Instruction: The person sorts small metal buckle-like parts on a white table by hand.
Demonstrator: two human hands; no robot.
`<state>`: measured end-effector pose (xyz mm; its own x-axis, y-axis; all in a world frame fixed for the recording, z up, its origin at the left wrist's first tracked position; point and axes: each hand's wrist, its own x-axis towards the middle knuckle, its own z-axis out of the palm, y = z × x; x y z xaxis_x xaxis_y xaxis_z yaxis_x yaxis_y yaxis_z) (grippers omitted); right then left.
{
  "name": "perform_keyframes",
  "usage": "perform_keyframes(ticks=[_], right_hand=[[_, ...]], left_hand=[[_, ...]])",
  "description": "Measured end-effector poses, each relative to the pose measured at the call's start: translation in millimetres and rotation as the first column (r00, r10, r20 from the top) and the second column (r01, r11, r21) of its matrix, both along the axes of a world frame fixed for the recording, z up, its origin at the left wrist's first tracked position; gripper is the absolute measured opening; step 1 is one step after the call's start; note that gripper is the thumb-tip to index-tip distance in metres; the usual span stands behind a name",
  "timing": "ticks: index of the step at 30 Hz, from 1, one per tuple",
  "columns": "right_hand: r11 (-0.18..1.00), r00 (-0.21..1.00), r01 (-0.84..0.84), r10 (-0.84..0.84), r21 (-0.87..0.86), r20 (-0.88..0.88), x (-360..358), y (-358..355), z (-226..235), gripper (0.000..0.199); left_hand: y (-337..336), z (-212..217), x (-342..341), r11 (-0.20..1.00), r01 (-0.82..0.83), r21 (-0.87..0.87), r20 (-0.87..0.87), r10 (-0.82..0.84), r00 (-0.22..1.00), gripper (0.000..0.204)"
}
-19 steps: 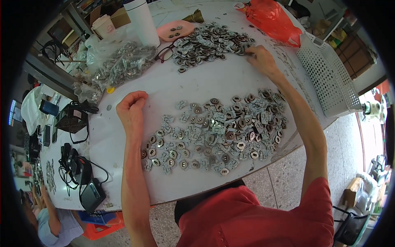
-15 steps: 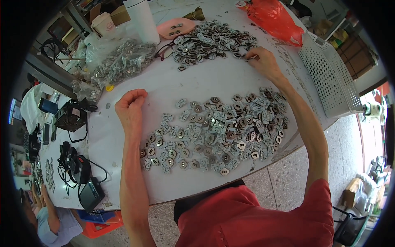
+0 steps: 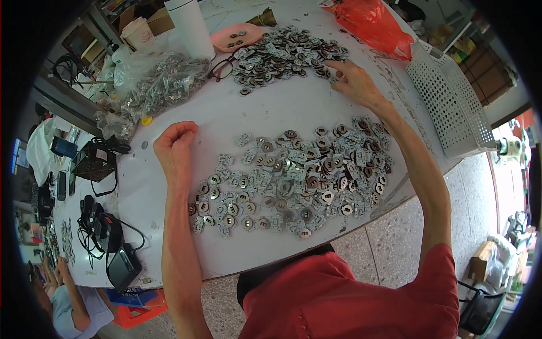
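Observation:
My right hand (image 3: 357,83) reaches to the right edge of the far pile of small metal parts (image 3: 282,53). Its fingers and thumb are spread, the fingertips at the outermost pieces; I see nothing held between them. My left hand (image 3: 176,140) rests on the white table, fingers curled closed; whatever they may hold is hidden. Nearer to me, right of my left forearm, a broad spread of similar parts (image 3: 307,175) covers the table. These are silvery plates and round discs with small slots, some brownish.
Beyond my left hand lie a clear bag of metal parts (image 3: 164,85), glasses (image 3: 222,70), a white bottle (image 3: 191,28) and a pink dish (image 3: 223,40). A red bag (image 3: 372,28) and white perforated basket (image 3: 446,101) stand right. Black adapters (image 3: 107,226) lie left; a co-worker (image 3: 79,308) sits beyond.
My right hand's fingers, closer together before, have spread apart at the far pile's edge. My left hand stays curled in about the same place. The whole view has shifted slightly.

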<state>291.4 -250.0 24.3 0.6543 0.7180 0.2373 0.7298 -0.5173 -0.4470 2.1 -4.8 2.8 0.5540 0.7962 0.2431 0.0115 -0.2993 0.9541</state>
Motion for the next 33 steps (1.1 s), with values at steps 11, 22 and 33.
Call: perform_keyframes(ticks=[11, 22, 33], right_hand=[[0.986, 0.999, -0.007, 0.013, 0.169, -0.036, 12.2, -6.5, -13.1, 0.021], [0.924, 0.778, -0.337, 0.38, 0.179, -0.5, -112.0, -13.7, 44.8, 0.015], [0.984, 0.983, 0.077, -0.102, 0.163, 0.151, 17.8, 26.7, -22.2, 0.026]], left_hand=[[-0.3, -0.2, 1.4, 1.0, -0.004, -0.014, 0.011, 0.004, 1.0, 0.016], [2.7, -2.3, -3.6, 1.0, -0.023, -0.001, -0.012, 0.023, 1.0, 0.017], [-2.0, -1.1, 2.8, 1.0, -0.014, -0.017, 0.003, 0.014, 1.0, 0.017]])
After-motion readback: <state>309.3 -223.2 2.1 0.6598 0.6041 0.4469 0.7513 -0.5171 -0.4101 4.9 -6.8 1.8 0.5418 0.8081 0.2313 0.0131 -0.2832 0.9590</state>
